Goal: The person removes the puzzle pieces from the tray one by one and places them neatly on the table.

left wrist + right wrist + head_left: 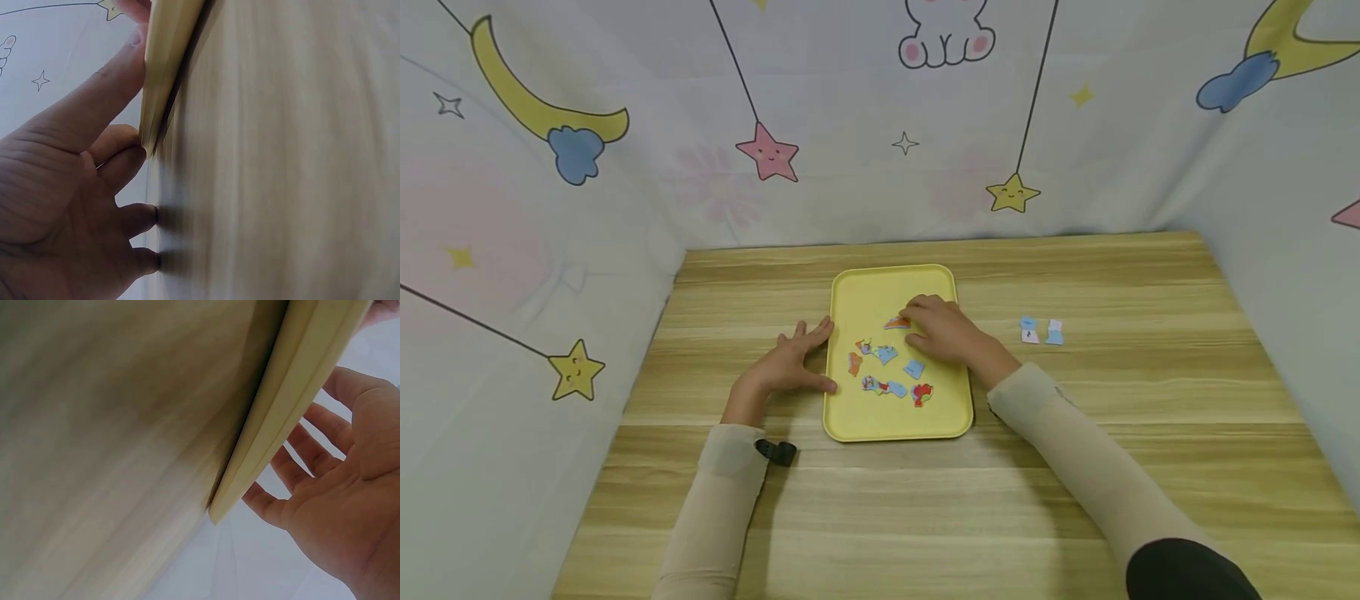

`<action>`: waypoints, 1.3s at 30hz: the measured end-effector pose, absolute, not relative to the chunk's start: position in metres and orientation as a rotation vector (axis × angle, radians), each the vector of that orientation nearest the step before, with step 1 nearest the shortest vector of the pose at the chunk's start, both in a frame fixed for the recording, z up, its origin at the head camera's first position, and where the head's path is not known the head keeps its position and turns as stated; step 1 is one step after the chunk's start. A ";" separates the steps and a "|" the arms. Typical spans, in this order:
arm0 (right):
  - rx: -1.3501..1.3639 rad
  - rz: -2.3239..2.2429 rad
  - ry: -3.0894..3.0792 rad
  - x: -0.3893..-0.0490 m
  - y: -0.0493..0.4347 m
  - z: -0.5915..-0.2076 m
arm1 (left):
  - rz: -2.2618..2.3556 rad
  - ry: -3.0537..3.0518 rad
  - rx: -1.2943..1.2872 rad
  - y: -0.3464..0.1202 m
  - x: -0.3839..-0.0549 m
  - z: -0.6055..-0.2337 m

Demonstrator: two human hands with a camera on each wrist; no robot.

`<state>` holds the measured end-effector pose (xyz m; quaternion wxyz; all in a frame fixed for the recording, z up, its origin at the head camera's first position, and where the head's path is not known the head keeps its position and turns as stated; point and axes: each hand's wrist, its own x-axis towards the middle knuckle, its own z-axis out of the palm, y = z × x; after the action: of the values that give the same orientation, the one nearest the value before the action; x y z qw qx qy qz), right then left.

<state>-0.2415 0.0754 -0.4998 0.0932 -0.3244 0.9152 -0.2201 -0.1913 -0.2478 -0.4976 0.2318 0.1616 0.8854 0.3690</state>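
Note:
A yellow tray (898,421) lies on the table with several small printed puzzle pieces on it. My left hand (786,362) rests at the tray's left side; its thumb and forefinger touch the edge, while other fingertips (147,261) stand on the tabletop. Over the tray's right half reaches my right hand (951,329), fingers relaxed and slightly bent, fingertips right at an orange-and-red piece (897,322). Below it lie a light blue piece (913,368), a red-and-green piece (922,395) and an orange piece (854,363). Joined-looking pieces (883,387) sit near the lower middle.
To the right of the tray, two small blue-and-white pieces (1028,329) (1055,332) lie on the wooden table (880,517). A printed cloth (865,183) with stars and moons hangs behind the table and along both sides.

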 end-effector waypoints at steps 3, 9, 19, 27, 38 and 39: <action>-0.968 -0.634 2.707 -0.243 0.073 -0.501 | 1.010 2.435 0.441 -0.248 -0.191 -0.498; -0.996 -0.588 2.711 -0.247 0.069 -0.504 | 1.005 2.436 0.439 -0.246 -0.192 -0.496; -1.023 -0.577 2.716 -0.246 0.064 -0.499 | 1.009 2.431 0.452 -0.246 -0.193 -0.496; -1.016 -0.599 2.717 -0.242 0.062 -0.500 | 1.012 2.429 0.450 -0.247 -0.192 -0.498; -1.025 -0.559 2.723 -0.240 0.065 -0.500 | 0.998 2.429 0.448 -0.246 -0.193 -0.499; -1.026 -0.560 2.728 -0.240 0.066 -0.500 | 0.995 2.429 0.446 -0.246 -0.193 -0.499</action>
<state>-0.2398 0.0656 -0.4999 0.0867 -0.3445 0.9157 -0.1880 -0.1927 -0.2460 -0.4993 0.2373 0.1628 0.8863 0.3629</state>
